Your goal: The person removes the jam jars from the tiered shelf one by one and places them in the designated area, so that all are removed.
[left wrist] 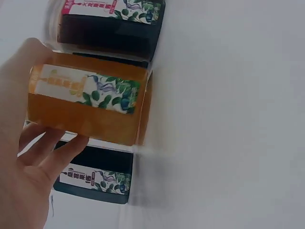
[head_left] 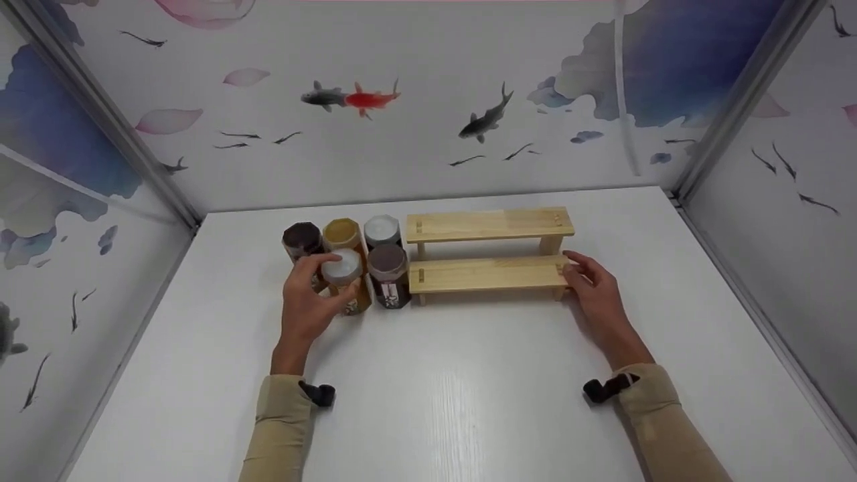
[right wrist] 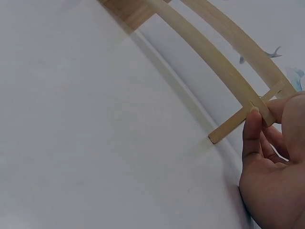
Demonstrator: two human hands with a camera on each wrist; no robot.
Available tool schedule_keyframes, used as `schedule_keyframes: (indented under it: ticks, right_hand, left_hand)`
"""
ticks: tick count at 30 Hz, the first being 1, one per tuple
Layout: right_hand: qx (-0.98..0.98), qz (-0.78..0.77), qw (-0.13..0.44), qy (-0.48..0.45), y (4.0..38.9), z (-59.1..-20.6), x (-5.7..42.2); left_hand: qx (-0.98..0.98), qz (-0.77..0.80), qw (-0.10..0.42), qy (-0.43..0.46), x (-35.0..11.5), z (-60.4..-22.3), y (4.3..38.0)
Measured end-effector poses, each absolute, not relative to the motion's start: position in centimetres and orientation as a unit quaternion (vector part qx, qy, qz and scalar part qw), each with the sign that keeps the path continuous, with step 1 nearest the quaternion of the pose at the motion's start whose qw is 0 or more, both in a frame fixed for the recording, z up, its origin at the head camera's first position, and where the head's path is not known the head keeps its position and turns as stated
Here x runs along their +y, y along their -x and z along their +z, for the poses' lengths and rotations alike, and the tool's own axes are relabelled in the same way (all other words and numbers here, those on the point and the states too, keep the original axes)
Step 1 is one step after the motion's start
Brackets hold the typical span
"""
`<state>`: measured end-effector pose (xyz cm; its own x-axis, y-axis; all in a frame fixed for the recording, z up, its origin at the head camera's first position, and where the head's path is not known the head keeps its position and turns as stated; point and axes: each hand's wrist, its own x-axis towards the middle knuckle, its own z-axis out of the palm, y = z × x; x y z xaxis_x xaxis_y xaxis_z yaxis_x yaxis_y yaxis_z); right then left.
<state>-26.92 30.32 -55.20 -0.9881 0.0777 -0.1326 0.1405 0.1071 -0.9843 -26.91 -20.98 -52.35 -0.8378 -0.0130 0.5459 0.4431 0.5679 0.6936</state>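
Observation:
My left hand (head_left: 311, 301) grips an amber jar (left wrist: 86, 119) with a whitish lid (head_left: 343, 266), thumb on one side and fingers on the other. In the left wrist view that jar's label faces the camera, and another amber surface shows just behind it. To its right stands a dark jar (head_left: 388, 274) with a dark lid. With thumb and fingers, my right hand (head_left: 596, 288) pinches the right end of the lower board of a two-step wooden rack (head_left: 489, 274). The right wrist view shows the thumb on the board's end, near a leg (right wrist: 228, 128).
Behind the held jar are a dark-lidded jar (head_left: 303, 237), a yellow-lidded jar (head_left: 343, 231) and a white-lidded jar (head_left: 383, 229). The rack's upper board (head_left: 489, 224) runs behind the lower one. Printed panels enclose the white table (head_left: 455, 402) at the back and sides.

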Motion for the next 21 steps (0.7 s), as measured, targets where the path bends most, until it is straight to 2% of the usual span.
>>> schedule_keyframes:
  ticks: [12, 21]
  right_hand:
    - [0.722, -0.689, 0.010, -0.070, 27.59, -55.48, 30.41]
    - [0.742, -0.665, 0.015, -0.080, 27.51, -55.76, 30.67]
  left_hand:
    - [-0.853, -0.482, 0.171, 0.101, -21.08, -51.58, 27.11]
    - [-0.850, -0.493, 0.160, 0.098, -20.52, -52.16, 27.04]
